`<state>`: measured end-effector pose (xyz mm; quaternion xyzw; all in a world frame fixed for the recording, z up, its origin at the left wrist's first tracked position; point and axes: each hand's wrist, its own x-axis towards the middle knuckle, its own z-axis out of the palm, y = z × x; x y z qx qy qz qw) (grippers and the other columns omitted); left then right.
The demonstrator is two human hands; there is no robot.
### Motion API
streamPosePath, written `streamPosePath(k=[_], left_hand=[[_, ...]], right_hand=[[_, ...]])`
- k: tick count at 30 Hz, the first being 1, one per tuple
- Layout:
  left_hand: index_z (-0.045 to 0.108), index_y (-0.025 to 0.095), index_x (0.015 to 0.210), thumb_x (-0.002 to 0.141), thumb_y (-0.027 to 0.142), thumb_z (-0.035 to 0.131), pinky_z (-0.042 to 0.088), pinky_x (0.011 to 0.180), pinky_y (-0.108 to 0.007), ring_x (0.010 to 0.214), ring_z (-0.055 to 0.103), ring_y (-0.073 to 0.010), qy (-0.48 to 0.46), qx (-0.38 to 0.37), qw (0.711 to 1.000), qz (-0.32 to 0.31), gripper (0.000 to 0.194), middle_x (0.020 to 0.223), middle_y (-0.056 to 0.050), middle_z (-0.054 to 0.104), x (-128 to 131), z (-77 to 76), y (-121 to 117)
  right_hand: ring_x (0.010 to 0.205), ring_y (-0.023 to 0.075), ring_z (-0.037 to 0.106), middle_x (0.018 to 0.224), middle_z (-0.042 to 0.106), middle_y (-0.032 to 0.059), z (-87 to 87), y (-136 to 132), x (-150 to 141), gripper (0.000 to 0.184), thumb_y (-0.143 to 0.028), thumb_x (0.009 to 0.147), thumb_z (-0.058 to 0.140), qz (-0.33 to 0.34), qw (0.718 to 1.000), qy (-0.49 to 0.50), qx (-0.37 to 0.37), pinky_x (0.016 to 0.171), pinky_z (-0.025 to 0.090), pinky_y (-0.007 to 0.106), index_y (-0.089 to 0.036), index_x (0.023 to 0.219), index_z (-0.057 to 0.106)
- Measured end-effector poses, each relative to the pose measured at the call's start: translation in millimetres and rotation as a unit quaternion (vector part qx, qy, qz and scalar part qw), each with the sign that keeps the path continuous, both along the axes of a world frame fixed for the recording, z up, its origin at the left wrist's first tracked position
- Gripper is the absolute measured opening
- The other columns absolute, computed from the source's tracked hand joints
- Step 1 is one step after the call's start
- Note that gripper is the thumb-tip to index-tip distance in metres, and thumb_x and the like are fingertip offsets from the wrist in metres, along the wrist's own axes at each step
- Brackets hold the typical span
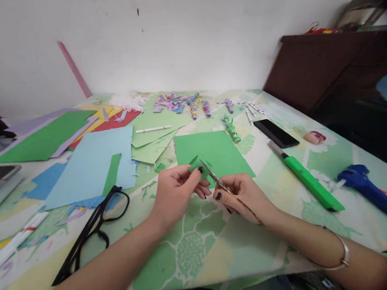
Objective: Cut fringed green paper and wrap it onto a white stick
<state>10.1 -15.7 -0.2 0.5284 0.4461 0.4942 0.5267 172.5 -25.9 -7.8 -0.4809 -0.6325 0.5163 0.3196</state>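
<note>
Between the thumb and fingers of my left hand [180, 186] is a small piece of green paper [195, 163], its pointed tip sticking up. My right hand [246, 196] is closed around a pair of slim metal scissors [218, 182]. The blade tips point up and left, close beside the green piece; whether they touch it I cannot tell. Just beyond both hands lies a flat green sheet [210, 148]. Small green offcuts [149, 189] are scattered left of my left hand.
Black glasses [95, 224], a light blue sheet [103, 147] and stacked coloured paper [45, 138] lie at left. A green box cutter [312, 182], black phone [276, 132] and blue glue gun [371, 184] lie at right. Paper scraps [170, 103] and curled paper pieces [231, 128] sit farther back.
</note>
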Motion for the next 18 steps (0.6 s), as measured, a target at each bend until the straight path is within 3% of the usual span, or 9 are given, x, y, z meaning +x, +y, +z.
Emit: streamPosePath(k=[11, 18], left_hand=[[0.063, 0.011, 0.059, 0.079, 0.016, 0.058, 0.050, 0.046, -0.017, 0.044, 0.062, -0.0099, 0.004, -0.002, 1.000, -0.001, 0.022, 0.054, -0.001, 0.067, 0.5, 1.4, -1.3], [0.064, 0.010, 0.060, 0.079, 0.017, 0.059, 0.052, 0.046, -0.018, 0.044, 0.062, -0.0106, -0.006, -0.006, 1.000, -0.005, 0.021, 0.054, -0.003, 0.067, 0.5, -0.6, -0.2]], right_hand=[[0.036, 0.0046, 0.032, 0.039, 0.042, -0.0057, 4.8, 0.9, -2.9, 0.037, -0.042, 0.059, 0.075, -0.028, 0.999, 0.001, -0.045, 0.036, 0.024, 0.019, -0.015, 0.050, 0.052], [0.037, 0.0050, 0.032, 0.041, 0.039, -0.0059, -0.6, 0.1, 0.0, 0.039, -0.044, 0.065, 0.071, -0.013, 1.000, -0.006, -0.021, 0.037, 0.021, 0.020, -0.015, 0.052, 0.049]])
